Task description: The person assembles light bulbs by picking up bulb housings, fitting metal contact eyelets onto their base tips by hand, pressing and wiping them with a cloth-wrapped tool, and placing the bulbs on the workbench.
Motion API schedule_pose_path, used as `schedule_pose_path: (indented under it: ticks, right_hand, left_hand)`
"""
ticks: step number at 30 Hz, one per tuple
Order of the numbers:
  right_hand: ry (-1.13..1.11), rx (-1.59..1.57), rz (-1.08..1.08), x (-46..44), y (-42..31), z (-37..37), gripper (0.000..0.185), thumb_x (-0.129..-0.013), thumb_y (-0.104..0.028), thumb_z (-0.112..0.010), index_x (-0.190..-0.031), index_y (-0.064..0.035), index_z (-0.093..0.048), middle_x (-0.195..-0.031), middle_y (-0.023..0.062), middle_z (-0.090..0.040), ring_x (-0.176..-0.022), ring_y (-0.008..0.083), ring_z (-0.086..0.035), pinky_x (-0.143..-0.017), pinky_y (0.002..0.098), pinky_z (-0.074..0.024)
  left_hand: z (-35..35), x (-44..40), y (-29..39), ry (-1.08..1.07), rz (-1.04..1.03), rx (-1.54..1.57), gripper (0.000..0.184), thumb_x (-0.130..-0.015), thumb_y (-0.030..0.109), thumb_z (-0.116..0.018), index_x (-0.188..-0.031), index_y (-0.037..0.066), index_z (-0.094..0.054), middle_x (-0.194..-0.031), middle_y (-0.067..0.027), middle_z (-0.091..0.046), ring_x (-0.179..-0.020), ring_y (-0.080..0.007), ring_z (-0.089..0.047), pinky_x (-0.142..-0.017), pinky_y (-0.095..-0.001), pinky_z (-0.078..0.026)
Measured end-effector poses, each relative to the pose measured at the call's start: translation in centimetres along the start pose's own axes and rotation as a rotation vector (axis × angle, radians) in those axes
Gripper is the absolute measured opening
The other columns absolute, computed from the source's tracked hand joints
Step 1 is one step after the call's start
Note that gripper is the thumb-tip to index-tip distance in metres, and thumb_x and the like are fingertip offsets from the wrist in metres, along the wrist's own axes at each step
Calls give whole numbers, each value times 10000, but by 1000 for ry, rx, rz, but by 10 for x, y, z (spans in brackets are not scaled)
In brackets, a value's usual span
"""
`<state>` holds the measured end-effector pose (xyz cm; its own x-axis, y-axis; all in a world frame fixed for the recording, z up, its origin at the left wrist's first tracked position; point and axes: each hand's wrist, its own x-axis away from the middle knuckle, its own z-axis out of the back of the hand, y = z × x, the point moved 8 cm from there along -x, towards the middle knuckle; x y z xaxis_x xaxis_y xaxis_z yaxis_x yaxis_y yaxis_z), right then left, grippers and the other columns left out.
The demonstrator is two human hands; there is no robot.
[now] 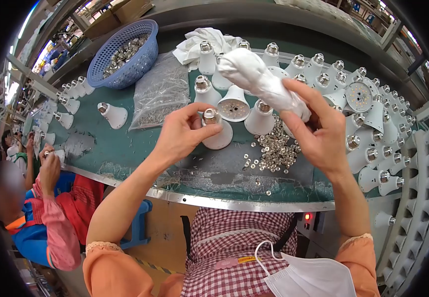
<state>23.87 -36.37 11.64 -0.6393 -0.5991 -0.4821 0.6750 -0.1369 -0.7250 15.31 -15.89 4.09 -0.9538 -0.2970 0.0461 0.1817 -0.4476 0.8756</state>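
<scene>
My left hand (179,132) is closed, thumb and fingers pinching a white LED bulb (219,137) near its metal screw cap. That bulb stands cap-up on the green table. Raised over the bulbs, my right hand (323,129) grips a thick white cloth-wrapped bundle (258,79); what is inside it is hidden. Just beyond my left hand lies a bulb (233,105) showing its round LED plate. A small pile of metal contact caps (277,151) lies between my hands. Another upright bulb (260,120) stands behind the pile.
Many bulbs (365,143) crowd the right side. A blue basket (147,57) of metal parts and a clear bag of thin pins (161,91) sit at the back left. A lone bulb (113,115) lies left. A co-worker's hand (49,161) is at the far left.
</scene>
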Motion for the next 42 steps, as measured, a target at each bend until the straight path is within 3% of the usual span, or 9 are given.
schedule_pose_path:
  ticks: [6, 11, 16, 21, 23, 29, 32, 36, 42]
  right_hand:
    - [336, -444, 10, 22, 57, 22, 431, -839, -18, -585, -1247, 1, -446, -995, 94, -611, -818, 92, -582, -670, 198, -462]
    - [354, -390, 62, 27, 77, 28, 438, -827, 6, -590, -1235, 34, -434, -1061, 134, -584, -918, 141, -587, -767, 235, -474]
    - [338, -327, 87, 29, 79, 28, 442, -803, 7, -622, -1209, 39, -452, -1070, 137, -585, -932, 143, -582, -777, 238, -471]
    - [320, -255, 109, 32, 76, 24, 448, -800, 23, -599, -1219, 48, -443, -1092, 153, -576, -963, 167, -572, -817, 265, -459]
    - [297, -267, 111, 35, 76, 20, 446, -801, 26, -589, -1221, 54, -440, -1101, 157, -571, -975, 175, -568, -832, 271, -452]
    - [242, -212, 116, 40, 82, 8, 436, -811, 12, -584, -1218, 66, -435, -1120, 162, -560, -995, 193, -563, -865, 278, -434]
    - [227, -194, 130, 40, 81, 7, 433, -817, -4, -595, -1216, 63, -440, -1121, 160, -559, -996, 191, -562, -867, 279, -434]
    - [228, -169, 117, 42, 82, 10, 434, -810, 5, -599, -1212, 64, -446, -1115, 157, -562, -992, 188, -563, -861, 278, -439]
    - [248, -140, 115, 38, 80, 10, 439, -785, 29, -608, -1198, 60, -461, -1082, 148, -577, -953, 177, -576, -826, 268, -455]
  left_hand:
    - [23, -38, 61, 142, -177, 52, 274, -789, 216, -673, -946, -1, -612, -648, 46, -465, -587, -23, -429, -529, -185, -338]
    - [-20, -120, 68, 14, 85, 269, 247, -844, 257, -612, -862, 12, -590, -727, -7, -521, -629, -81, -501, -610, -221, -443]
    - [-34, -126, 70, -48, 39, 466, 277, -870, 216, -574, -1006, -25, -576, -844, -66, -581, -748, -127, -575, -699, -271, -492]
    - [17, -41, 41, 153, -171, 55, 296, -849, 135, -588, -1111, -2, -567, -890, -57, -592, -756, -114, -564, -698, -237, -464]
    - [61, 2, 11, 469, -256, -97, 313, -819, 116, -624, -1109, 10, -572, -904, -66, -577, -785, -135, -556, -719, -250, -449]
    - [185, 81, -51, 1135, -105, -807, 625, -740, 162, -677, -1272, -5, -395, -1111, -180, -545, -1053, -280, -506, -861, -380, -417]
    - [217, 60, -110, 1008, 114, -584, 737, -732, 214, -689, -1316, -18, -304, -1142, -208, -539, -1058, -331, -513, -886, -413, -399]
    - [221, 40, -124, 885, 109, -376, 467, -734, 260, -703, -1090, -10, -565, -901, -142, -652, -818, -228, -632, -748, -335, -471]
    - [184, 61, -67, 902, -157, -216, 250, -772, 161, -679, -939, -9, -604, -818, -57, -650, -722, -107, -587, -685, -252, -463]
